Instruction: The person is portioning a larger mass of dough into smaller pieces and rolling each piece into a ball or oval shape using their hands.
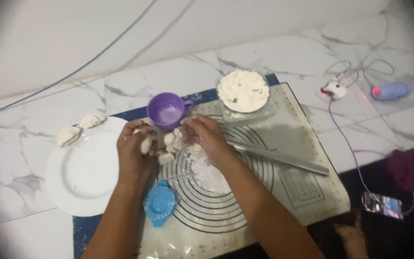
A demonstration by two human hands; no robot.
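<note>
While our left hand (135, 146) cups a dough piece (145, 145) and our right hand (202, 134) pinches dough balls (171, 140), the purple cup (166, 111) just behind them could tip.

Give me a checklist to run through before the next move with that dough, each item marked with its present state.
1. Left hand has a dough piece in its fingers: ok.
2. Right hand rests on the small dough pieces on the mat: ok.
3. White plate has bare room beside the two shaped pieces at its rim: ok.
4. Blue press lies within reach, below the left wrist: ok.
5. Purple cup stands upright, just past the hands: ok; what it holds: cannot tell.
6. Filling bowl is full: ok.
</note>
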